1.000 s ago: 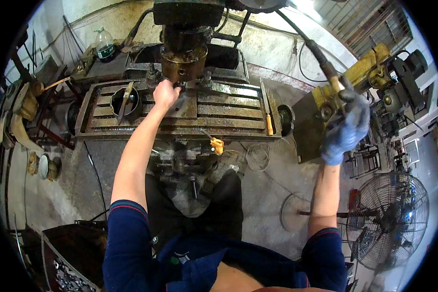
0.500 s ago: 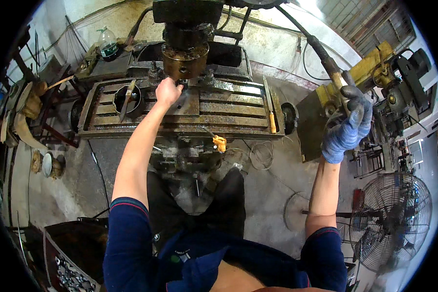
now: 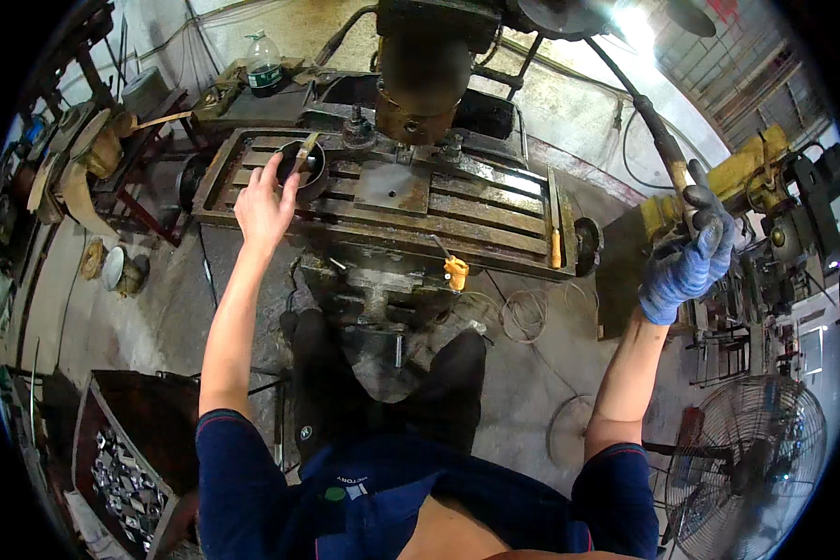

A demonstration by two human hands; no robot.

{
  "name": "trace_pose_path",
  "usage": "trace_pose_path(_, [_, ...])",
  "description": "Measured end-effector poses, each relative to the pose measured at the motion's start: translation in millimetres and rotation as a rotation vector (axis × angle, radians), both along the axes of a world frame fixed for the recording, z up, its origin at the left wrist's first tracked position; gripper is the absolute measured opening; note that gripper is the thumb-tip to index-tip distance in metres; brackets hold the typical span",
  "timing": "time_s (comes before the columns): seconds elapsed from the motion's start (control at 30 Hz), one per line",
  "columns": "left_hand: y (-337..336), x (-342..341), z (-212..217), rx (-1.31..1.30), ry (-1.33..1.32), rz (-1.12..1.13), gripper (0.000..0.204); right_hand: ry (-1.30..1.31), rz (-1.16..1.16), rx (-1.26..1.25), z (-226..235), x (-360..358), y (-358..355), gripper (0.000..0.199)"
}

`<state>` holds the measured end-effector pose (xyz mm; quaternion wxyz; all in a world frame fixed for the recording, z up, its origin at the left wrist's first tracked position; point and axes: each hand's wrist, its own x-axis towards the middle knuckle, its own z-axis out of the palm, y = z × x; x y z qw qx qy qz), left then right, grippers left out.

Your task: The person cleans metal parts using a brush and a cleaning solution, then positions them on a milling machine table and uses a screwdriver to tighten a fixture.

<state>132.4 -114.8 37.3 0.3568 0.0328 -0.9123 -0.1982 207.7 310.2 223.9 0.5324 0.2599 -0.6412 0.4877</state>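
Left hand [image 3: 263, 207] now leftward, outstretched, fingers spread

Dark round bowl [image 3: 301, 166] on slotted machine table; long lever handle [image 3: 679, 182], gripped, tilted

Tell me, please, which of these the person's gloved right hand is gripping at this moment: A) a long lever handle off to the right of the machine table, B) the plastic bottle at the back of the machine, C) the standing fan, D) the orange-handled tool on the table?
A: the right hand, in a blue glove, is closed round the long lever handle that slants up toward the machine head, well away from the bottle, fan and table.
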Motion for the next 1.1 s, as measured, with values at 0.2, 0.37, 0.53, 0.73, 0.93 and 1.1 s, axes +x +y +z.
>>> trace_pose_path(0.2, [-19, -14, -32, -0.291, -0.205, -0.062, 0.033, -0.007, 0.042, -0.019, 2, -2, 0, 0.026])
trace_pose_path(0.37, [-37, -14, -32, -0.253, -0.057, -0.093, 0.020, -0.008, 0.050, -0.061, 5, -1, -3, 0.025])
trace_pose_path(0.53, [-45, -23, -24, -0.271, -0.098, -0.149, 0.014, -0.043, 0.017, -0.101, 7, 2, 1, 0.023])
trace_pose_path(0.73, [-52, -31, -11, -0.260, -0.153, -0.166, 0.012, -0.021, 0.021, -0.113, 13, 0, -2, 0.024])
trace_pose_path(0.93, [-48, 17, 4, -0.261, -0.071, -0.133, 0.013, -0.012, 0.085, -0.153, 11, 0, 2, 0.022])
trace_pose_path(1.1, [-52, 60, 6, -0.250, -0.103, -0.086, 0.015, -0.017, 0.086, -0.132, 12, -1, 3, 0.023])
